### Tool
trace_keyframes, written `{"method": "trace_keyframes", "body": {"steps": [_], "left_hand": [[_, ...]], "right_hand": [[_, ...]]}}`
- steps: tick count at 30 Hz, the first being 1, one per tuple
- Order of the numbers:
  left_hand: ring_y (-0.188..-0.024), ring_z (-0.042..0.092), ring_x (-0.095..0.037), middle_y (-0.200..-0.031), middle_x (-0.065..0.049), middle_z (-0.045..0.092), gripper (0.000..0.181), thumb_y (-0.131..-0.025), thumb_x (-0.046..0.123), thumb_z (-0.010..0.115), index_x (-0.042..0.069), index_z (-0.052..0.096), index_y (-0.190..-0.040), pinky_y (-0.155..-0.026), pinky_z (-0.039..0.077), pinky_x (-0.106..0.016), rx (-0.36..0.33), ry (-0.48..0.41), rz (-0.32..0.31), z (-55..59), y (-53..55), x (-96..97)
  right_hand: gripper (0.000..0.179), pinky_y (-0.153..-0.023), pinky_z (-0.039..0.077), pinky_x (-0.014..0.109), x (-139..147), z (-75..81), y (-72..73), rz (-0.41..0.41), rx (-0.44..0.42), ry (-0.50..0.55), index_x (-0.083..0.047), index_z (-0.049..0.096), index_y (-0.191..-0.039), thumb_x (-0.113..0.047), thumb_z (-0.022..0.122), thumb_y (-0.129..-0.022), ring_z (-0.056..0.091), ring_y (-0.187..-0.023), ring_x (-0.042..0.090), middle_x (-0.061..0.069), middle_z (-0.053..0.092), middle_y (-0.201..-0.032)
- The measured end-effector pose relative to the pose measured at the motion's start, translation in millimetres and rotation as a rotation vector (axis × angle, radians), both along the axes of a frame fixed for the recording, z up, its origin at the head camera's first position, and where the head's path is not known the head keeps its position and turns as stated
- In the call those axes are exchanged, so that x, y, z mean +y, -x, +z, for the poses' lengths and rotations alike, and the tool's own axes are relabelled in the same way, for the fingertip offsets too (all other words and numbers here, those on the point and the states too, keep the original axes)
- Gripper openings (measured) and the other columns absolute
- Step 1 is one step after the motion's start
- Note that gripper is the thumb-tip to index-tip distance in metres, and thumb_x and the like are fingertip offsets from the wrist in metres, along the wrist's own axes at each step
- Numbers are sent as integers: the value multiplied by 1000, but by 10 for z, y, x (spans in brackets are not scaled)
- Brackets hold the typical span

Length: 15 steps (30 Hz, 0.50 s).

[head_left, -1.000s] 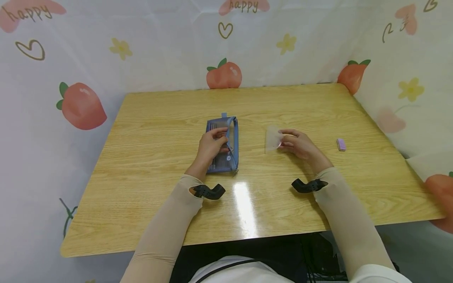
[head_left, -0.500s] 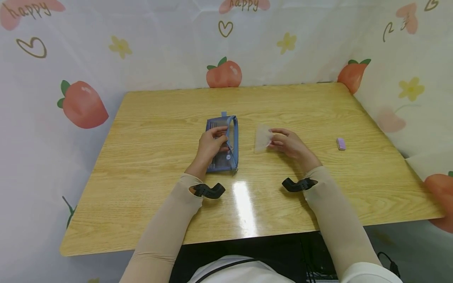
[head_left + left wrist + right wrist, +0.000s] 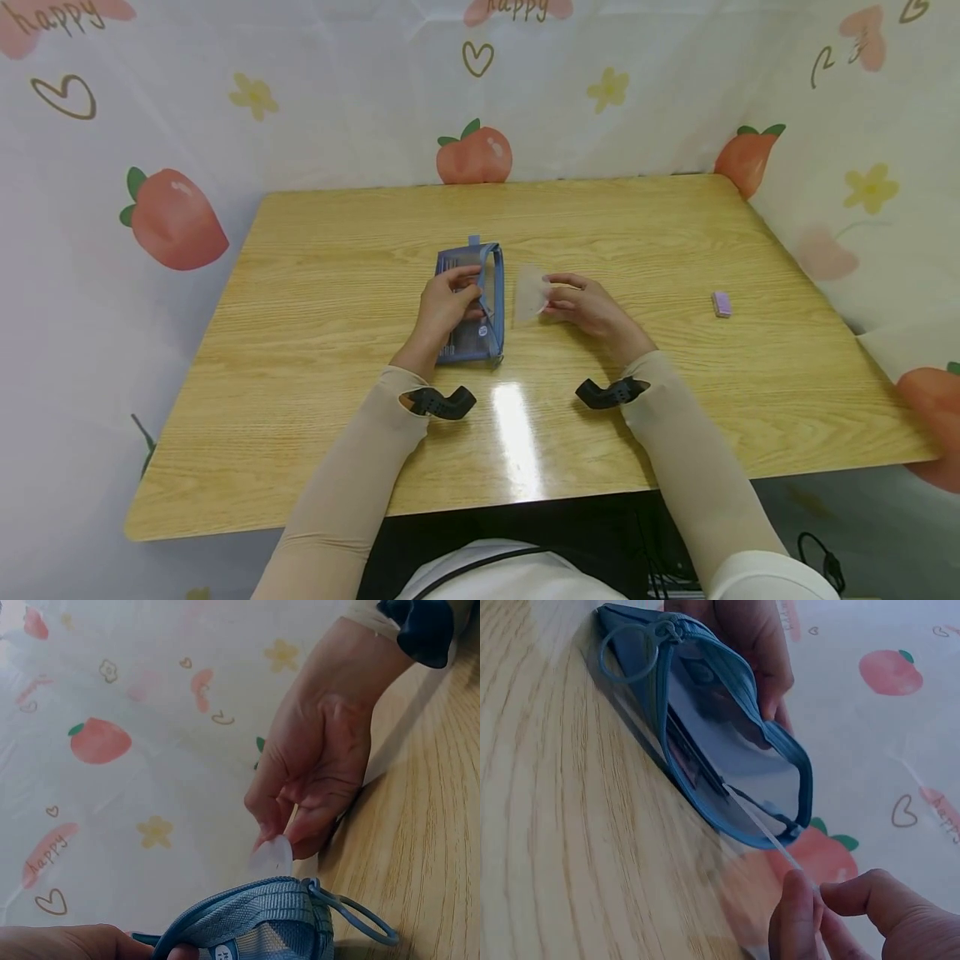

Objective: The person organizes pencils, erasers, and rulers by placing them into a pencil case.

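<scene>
A blue mesh zip pencil case [image 3: 472, 343] lies on the table, its zipped mouth spread apart toward the right. My left hand [image 3: 444, 307] holds the near side of that mouth, with the thumb and fingers pinching the fabric edge. Between the thumb and fingers of my right hand [image 3: 588, 307] is a thin translucent plastic sheet [image 3: 529, 293], just right of the case. Seen edge-on in the right wrist view, the plastic sheet [image 3: 765, 825] overlaps the mouth of the pencil case [image 3: 739, 664]. Slim dark items [image 3: 694, 754] lie inside the case.
A small purple-and-white eraser-like block [image 3: 722, 304] lies on the wooden table [image 3: 337, 267] to the right. A ring-shaped zip pull [image 3: 630, 656] hangs at one end of the case. Patterned cloth [image 3: 360, 100] rises behind the table.
My right hand has moved steadily left with the translucent plastic sheet, bringing it close to the pencil case's mouth. My left hand has kept its hold on the case.
</scene>
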<state>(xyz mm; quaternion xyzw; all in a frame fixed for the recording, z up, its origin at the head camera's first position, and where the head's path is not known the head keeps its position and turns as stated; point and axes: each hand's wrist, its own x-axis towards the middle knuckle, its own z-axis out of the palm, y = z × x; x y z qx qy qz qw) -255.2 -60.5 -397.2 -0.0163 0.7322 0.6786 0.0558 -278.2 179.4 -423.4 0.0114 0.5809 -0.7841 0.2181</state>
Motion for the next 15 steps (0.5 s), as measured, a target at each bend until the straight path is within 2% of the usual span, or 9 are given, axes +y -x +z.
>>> {"method": "trace_keyframes", "body": {"steps": [10, 15], "left_hand": [[-68, 61, -21, -107, -13, 53, 34, -85, 1, 56, 11, 60, -118, -60, 56, -31, -2, 1, 15, 10, 2, 10], [-69, 60, -22, -111, -16, 52, 34, -86, 1, 56, 10, 59, -119, -62, 56, -32, -8, 3, 6, 23, -12, 9]], "right_hand": [[44, -71, 55, 29, -166, -29, -7, -29, 31, -18, 8, 35, -132, 6, 47, -90, 61, -78, 20, 22, 47, -107], [43, -70, 55, 30, -225, -31, -36, -52, 47, -10, 8, 36, -131, 8, 47, -89, 61, -76, 20, 21, 49, -102]]}}
